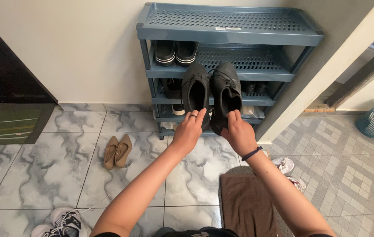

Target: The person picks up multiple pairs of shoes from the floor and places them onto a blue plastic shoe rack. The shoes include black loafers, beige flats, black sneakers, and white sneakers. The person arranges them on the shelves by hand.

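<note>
Mid-carry: left hand (188, 131) and right hand (239, 134) fingers each gripping one dark grey lace-up shoe (195, 93) (225, 90), held before blue-grey plastic shoe rack (228, 26); next probably needs a free shelf.

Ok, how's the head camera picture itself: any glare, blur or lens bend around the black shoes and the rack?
Head view: even, soft indoor light, no harsh glare; the black shoes held by the left hand and right hand are sharp, though their insides are lost in shadow; the lower shelves of the shoe rack are dim; wide-angle bend makes the rack splay outward toward the top.
</note>
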